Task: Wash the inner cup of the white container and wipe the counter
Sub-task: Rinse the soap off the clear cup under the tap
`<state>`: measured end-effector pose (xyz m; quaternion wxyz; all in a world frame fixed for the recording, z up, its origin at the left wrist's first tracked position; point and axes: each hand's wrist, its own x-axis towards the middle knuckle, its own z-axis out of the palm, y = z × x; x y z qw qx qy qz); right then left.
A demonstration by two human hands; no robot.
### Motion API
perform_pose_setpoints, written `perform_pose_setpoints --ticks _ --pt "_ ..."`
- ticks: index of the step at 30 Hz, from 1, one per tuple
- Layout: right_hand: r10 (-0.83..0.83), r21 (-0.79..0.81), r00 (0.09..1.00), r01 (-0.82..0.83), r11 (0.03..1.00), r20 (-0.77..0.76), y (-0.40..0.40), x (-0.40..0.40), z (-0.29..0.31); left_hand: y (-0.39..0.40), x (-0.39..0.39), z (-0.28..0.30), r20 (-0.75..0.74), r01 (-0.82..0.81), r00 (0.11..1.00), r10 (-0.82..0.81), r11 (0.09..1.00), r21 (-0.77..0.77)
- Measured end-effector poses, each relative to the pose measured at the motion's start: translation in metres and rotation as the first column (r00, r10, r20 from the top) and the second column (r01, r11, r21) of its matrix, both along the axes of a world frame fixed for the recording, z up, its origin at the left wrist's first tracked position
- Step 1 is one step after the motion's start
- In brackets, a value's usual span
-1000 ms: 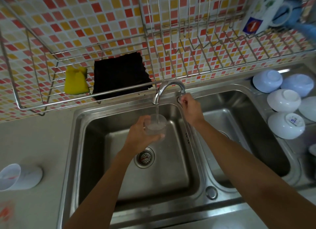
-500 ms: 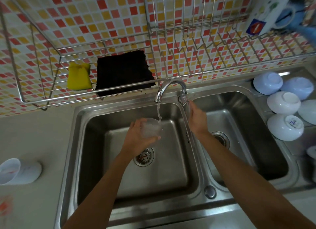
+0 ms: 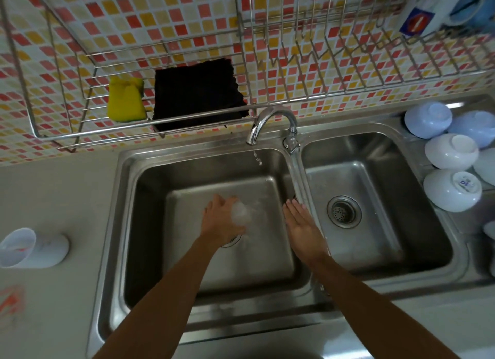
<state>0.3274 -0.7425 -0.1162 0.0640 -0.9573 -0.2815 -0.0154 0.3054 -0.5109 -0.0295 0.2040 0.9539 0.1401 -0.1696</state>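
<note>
My left hand (image 3: 221,220) holds the small clear inner cup (image 3: 242,213) low in the left basin (image 3: 150,187), tipped on its side and blurred, just above the drain. My right hand (image 3: 304,228) hovers flat with fingers apart beside it, near the divider between the basins, and holds nothing. The faucet (image 3: 270,123) drips only a thin trickle. The white container (image 3: 32,248) lies on its side on the grey counter (image 3: 53,192) at the far left, mouth toward the left.
A wire rack (image 3: 187,123) on the tiled wall carries a yellow sponge (image 3: 126,100) and a black cloth (image 3: 198,90). Several upturned white and blue bowls (image 3: 451,190) crowd the drainboard right of the right basin (image 3: 375,206). A mug (image 3: 439,7) sits on the upper rack.
My right hand left the faucet handle and dropped into the basin. The stream thinned to a trickle. My left hand lowered the cup from under the spout and tipped it.
</note>
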Motion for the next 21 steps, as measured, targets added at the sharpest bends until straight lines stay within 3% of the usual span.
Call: perform_pose_setpoints --ticks 8,13,17,21 --pt "0.004 -0.010 1.000 -0.005 1.000 -0.028 0.002 -0.002 -0.001 0.000 0.001 -0.012 -0.036 0.180 0.983 -0.178 0.935 0.305" --pt "-0.001 -0.032 0.999 -0.001 0.999 -0.054 0.003 -0.001 0.000 -0.007 0.008 -0.010 -0.124 0.375 0.920 -0.373 0.737 0.562" --pt "0.003 -0.078 0.998 -0.008 0.997 -0.066 0.003 -0.002 0.002 -0.007 0.005 -0.011 -0.171 0.467 0.858 -0.485 0.597 0.652" --pt "-0.015 -0.132 0.996 0.003 0.991 -0.088 0.004 -0.001 0.003 -0.002 -0.002 -0.010 -0.124 0.423 0.876 -0.465 0.621 0.659"
